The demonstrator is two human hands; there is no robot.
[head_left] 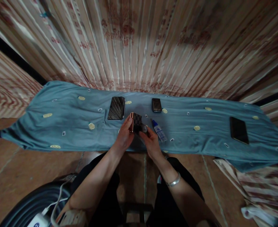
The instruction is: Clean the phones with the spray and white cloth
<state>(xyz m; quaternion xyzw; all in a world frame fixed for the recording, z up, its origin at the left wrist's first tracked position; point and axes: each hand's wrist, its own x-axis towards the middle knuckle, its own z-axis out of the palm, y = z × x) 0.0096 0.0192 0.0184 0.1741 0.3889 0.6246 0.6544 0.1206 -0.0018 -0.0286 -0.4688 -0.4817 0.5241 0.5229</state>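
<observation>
So there's this small checkered case with a shiny copper-coloured edge, held up over the near middle of a blue cloth. Left hand is clamped on the copper edge, thumb up along it, forearm slanting in from lower left. Right hand has its fingers bunched at the lower right corner; there's something greyish there too, can't tell what. Silver bracelet on that wrist.

The blue cloth is a bit wrinkled, with yellow and white prints, spread over a long narrow surface. Patterned curtains hang behind it, brownish tile floor below, and a white cable over a round black thing at lower left.

Count on the cloth: one blue-capped tube just beside the right hand, and three dark flat items, namely a big one, a small one and a far-right one.
</observation>
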